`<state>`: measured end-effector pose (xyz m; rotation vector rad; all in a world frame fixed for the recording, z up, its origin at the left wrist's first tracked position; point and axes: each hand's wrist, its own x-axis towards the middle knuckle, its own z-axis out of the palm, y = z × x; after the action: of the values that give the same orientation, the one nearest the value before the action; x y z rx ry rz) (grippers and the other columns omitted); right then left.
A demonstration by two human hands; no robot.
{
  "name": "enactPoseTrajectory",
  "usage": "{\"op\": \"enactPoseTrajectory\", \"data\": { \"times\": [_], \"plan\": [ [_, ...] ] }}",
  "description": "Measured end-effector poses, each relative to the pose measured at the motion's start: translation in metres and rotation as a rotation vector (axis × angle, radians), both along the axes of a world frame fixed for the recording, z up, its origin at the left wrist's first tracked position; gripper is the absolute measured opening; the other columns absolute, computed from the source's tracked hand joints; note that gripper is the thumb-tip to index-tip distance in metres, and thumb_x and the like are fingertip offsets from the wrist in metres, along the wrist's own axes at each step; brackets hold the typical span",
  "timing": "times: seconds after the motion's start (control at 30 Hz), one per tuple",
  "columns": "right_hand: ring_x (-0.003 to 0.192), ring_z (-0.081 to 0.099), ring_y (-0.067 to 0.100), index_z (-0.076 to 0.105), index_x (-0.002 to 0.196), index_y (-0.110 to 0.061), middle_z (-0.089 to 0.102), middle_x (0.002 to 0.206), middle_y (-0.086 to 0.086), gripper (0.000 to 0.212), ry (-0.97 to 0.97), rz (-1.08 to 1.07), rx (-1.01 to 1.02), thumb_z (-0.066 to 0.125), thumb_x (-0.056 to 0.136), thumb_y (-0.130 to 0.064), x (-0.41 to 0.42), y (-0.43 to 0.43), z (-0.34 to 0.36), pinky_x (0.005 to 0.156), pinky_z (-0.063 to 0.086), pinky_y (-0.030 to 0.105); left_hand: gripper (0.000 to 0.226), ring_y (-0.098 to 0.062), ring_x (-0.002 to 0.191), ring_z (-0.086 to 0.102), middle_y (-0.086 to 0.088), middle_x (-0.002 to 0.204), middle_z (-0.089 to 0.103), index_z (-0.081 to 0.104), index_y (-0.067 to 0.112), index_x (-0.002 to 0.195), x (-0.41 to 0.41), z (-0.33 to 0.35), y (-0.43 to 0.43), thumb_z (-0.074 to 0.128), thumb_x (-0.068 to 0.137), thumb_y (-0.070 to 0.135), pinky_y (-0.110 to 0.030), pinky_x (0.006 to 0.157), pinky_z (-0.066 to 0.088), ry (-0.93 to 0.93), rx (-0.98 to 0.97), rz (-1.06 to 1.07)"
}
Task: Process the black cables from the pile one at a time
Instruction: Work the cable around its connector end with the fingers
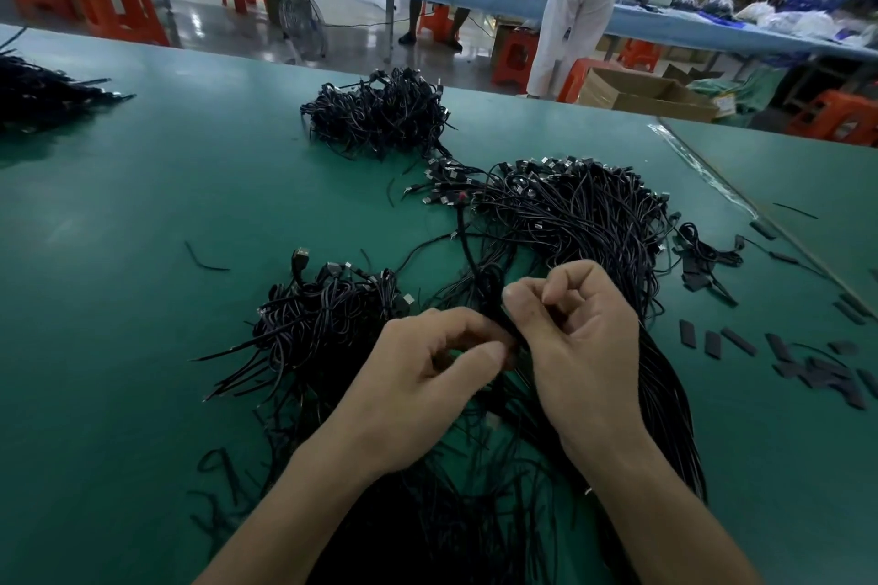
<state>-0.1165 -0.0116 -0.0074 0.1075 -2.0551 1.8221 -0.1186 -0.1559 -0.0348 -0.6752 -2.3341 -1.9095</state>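
The left hand point(427, 371) and the right hand point(584, 337) are close together in the middle, just above the flat green counter point(142, 204). Both hold one thin black cable point(468, 247). The fingers of each hand are curled and pinch it. The cable goes up from the hands and away toward the big pile of black cables point(594, 214). That pile lies behind the hands and to their right. A smaller bunch of black cables point(323, 314) lies just left of the hands. A far heap of black cables point(380, 109) sits near the back edge of the counter. Short flat black pieces point(712, 342) are scattered on the right side.
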Motion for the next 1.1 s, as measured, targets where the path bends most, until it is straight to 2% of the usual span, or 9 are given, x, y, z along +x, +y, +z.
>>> {"op": "enactPoseTrajectory", "data": {
  "times": [0.13, 0.23, 0.27, 0.4, 0.5, 0.6, 0.7, 0.9, 1.1],
  "plan": [
    [0.077, 0.064, 0.018, 0.048, 0.073, -0.032, 0.065, 0.082, -0.001, 0.039, 0.111, 0.038, 0.103, 0.067, 0.091, -0.004, 0.005, -0.006, 0.006, 0.070, 0.054, 0.024, 0.040, -0.020, 0.079, 0.068, 0.000, 0.082, 0.072, 0.073, 0.025, 0.092, 0.000, 0.004, 0.002, 0.046, 0.094, 0.055, -0.047, 0.076, 0.055, -0.019, 0.012, 0.063],
    [0.070, 0.060, 0.028, 0.048, 0.074, -0.030, 0.062, 0.081, 0.001, 0.036, 0.123, 0.077, 0.120, 0.064, 0.094, -0.005, 0.008, -0.008, 0.005, 0.064, 0.053, 0.035, 0.031, 0.005, 0.084, 0.067, 0.022, 0.089, 0.071, 0.073, 0.040, 0.084, 0.005, 0.004, 0.000, 0.048, 0.095, 0.055, -0.009, 0.071, 0.050, -0.122, 0.149, 0.035],
    [0.072, 0.060, 0.028, 0.049, 0.074, -0.029, 0.062, 0.081, 0.001, 0.034, 0.118, 0.078, 0.127, 0.064, 0.094, -0.006, 0.009, -0.008, 0.004, 0.066, 0.055, 0.038, 0.028, 0.005, 0.086, 0.065, 0.026, 0.090, 0.069, 0.073, 0.042, 0.086, 0.005, 0.003, -0.001, 0.051, 0.088, 0.061, -0.006, 0.070, 0.047, -0.201, 0.174, 0.036],
    [0.079, 0.063, 0.015, 0.050, 0.075, -0.027, 0.063, 0.083, -0.006, 0.030, 0.114, 0.054, 0.188, 0.068, 0.091, -0.008, 0.010, -0.010, 0.002, 0.073, 0.056, 0.024, 0.056, -0.006, 0.086, 0.058, 0.006, 0.102, 0.070, 0.076, 0.025, 0.104, 0.001, -0.006, -0.005, 0.045, 0.069, 0.055, -0.026, 0.073, 0.046, -0.324, 0.350, -0.072],
    [0.076, 0.061, 0.012, 0.049, 0.075, -0.027, 0.063, 0.082, -0.006, 0.031, 0.089, 0.030, 0.193, 0.068, 0.091, -0.007, 0.008, -0.009, -0.001, 0.070, 0.053, 0.019, 0.063, -0.008, 0.089, 0.061, 0.000, 0.108, 0.074, 0.070, 0.015, 0.119, -0.002, -0.002, -0.005, 0.048, 0.068, 0.047, -0.028, 0.074, 0.049, -0.384, 0.430, -0.089],
    [0.075, 0.063, 0.018, 0.050, 0.075, -0.025, 0.065, 0.080, -0.004, 0.030, 0.014, 0.023, 0.132, 0.068, 0.091, -0.008, 0.006, -0.007, -0.005, 0.069, 0.056, 0.029, 0.034, -0.029, 0.080, 0.063, -0.008, 0.083, 0.074, 0.071, 0.011, 0.099, -0.010, 0.003, 0.001, 0.050, 0.096, 0.038, -0.046, 0.087, 0.053, -0.271, 0.216, -0.006],
    [0.072, 0.063, 0.009, 0.049, 0.073, -0.024, 0.065, 0.073, -0.006, 0.031, -0.062, 0.041, 0.036, 0.066, 0.093, -0.005, 0.005, -0.010, -0.007, 0.070, 0.054, 0.021, 0.042, -0.048, 0.089, 0.062, -0.024, 0.095, 0.068, 0.069, 0.010, 0.108, -0.005, -0.002, 0.002, 0.058, 0.095, 0.048, -0.063, 0.077, 0.050, -0.017, 0.126, 0.036],
    [0.062, 0.042, 0.015, 0.049, 0.063, -0.027, 0.046, 0.064, -0.001, 0.039, -0.319, 0.080, -0.316, 0.065, 0.093, -0.007, 0.004, -0.011, -0.009, 0.063, 0.041, 0.031, 0.039, -0.012, 0.092, 0.063, 0.016, 0.107, 0.060, 0.063, 0.026, 0.131, -0.007, -0.008, -0.001, 0.062, 0.095, 0.041, -0.025, 0.072, 0.053, 0.220, -0.055, 0.146],
    [0.055, 0.044, 0.009, 0.046, 0.072, -0.018, 0.050, 0.060, -0.004, 0.025, -0.498, 0.218, -0.678, 0.064, 0.082, -0.005, 0.004, -0.005, -0.005, 0.046, 0.036, 0.020, 0.045, -0.020, 0.087, 0.063, 0.004, 0.103, 0.064, 0.066, 0.021, 0.127, -0.010, -0.006, -0.009, 0.075, 0.084, 0.021, -0.034, 0.072, 0.054, 0.393, -0.067, 0.156]
  ]
}}
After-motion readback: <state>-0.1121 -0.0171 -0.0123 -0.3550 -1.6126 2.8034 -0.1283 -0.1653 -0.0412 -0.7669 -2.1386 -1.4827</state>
